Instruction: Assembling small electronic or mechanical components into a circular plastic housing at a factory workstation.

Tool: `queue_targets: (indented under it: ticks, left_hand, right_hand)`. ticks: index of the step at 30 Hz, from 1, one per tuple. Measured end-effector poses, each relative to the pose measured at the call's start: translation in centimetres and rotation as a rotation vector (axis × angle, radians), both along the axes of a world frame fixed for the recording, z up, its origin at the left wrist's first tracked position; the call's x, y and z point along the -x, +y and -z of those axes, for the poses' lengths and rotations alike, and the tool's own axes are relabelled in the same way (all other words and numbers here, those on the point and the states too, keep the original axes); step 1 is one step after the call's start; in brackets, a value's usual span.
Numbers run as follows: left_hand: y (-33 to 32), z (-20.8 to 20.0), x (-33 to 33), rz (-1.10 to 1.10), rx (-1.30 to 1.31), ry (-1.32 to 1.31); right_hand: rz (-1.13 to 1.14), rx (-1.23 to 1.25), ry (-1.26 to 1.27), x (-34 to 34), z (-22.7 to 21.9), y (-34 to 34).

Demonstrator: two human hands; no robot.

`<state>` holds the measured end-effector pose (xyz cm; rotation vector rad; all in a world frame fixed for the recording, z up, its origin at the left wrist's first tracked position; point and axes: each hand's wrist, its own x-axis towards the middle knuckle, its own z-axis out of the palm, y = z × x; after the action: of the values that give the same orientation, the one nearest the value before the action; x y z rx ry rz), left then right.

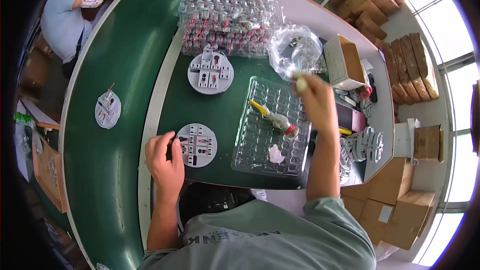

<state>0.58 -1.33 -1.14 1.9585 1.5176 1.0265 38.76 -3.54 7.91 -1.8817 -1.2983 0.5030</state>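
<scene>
My left hand [164, 164] is beside a round grey fixture [208, 151] near the front of the table, its fingers bent but apart and the thumb at the fixture's left rim. Small black and red parts sit in the fixture's slots. My right hand [318, 101] is over the far right corner of a clear plastic tray [244, 142], close to a clear plastic bag [281, 55]. Motion smears its fingertips, which have pale covers, so whether they hold anything is unclear. A yellow-tipped bottle [278, 120] with a red band lies across the tray, near a scrap of white paper [275, 154].
A second round fixture [225, 83] stands farther back, before stacked clear trays [227, 17] of small parts. At right are an open cardboard box [342, 62] and stacked grey discs [362, 145]. Another fixture [108, 111] lies on the green belt [115, 170]. A person [62, 20] works beyond.
</scene>
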Motion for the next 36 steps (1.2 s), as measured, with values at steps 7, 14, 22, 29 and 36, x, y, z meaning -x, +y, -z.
queue_targets:
  ticks: [7,14,22,29,36]
  left_hand:
    - [0.1,-0.2,-0.8,0.284,-0.160,0.214]
    - [0.2,0.2,-0.5,0.298,-0.147,0.278]
    - [0.3,0.9,-0.2,0.153,-0.187,0.328]
    - [0.4,1.0,1.0,0.270,-0.035,0.115]
    - [0.1,0.5,0.8,0.319,-0.031,0.136]
  right_hand:
    - [0.060,0.130,-0.636,-11.6,6.5,15.9]
    - [0.002,0.463,-0.975,-14.4,9.9,18.7]
    - [0.020,0.110,-0.451,-4.8,2.0,10.7]
    - [-0.363,-0.151,0.169,15.3,5.3,-0.9]
    - [-0.520,-0.163,-0.122,18.1,7.7,-0.4]
